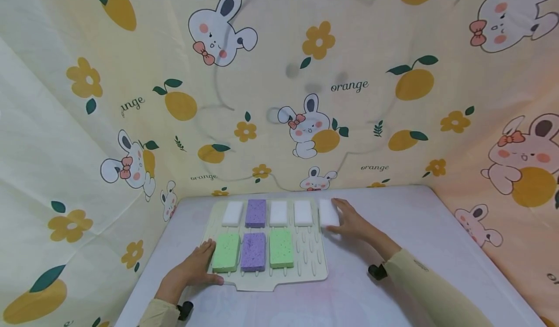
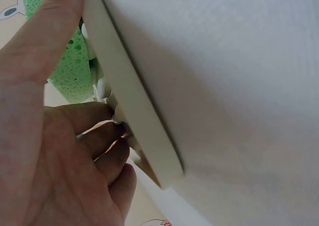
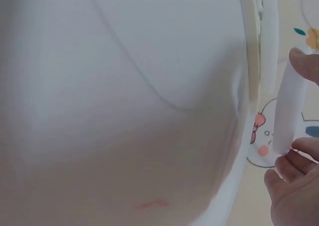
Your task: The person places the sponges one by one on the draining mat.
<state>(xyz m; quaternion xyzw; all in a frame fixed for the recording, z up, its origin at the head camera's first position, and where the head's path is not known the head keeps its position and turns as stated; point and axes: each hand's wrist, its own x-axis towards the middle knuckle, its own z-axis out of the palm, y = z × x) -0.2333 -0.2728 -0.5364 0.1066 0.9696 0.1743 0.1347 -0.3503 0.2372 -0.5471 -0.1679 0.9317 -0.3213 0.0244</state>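
Observation:
A cream board (image 1: 312,269) with raised oval ribs lies flat on the table. Along its back row stand white sponges (image 1: 278,214) and one purple sponge (image 1: 255,213). Its front row has two green sponges (image 1: 281,248) with a purple sponge (image 1: 253,252) between them. My left hand (image 1: 196,265) rests at the board's front left corner, fingers touching the left edge beside a green sponge (image 2: 75,71). My right hand (image 1: 354,222) pinches a white sponge (image 1: 328,213) between thumb and fingers, at the board's back right edge. In the right wrist view, this white sponge (image 3: 290,111) is upright in the grip.
The board rests on a white-covered table (image 1: 393,288). Behind and at both sides hangs a cream curtain (image 1: 262,84) printed with rabbits, oranges and flowers. The board's front right part shows bare ribs (image 1: 311,252).

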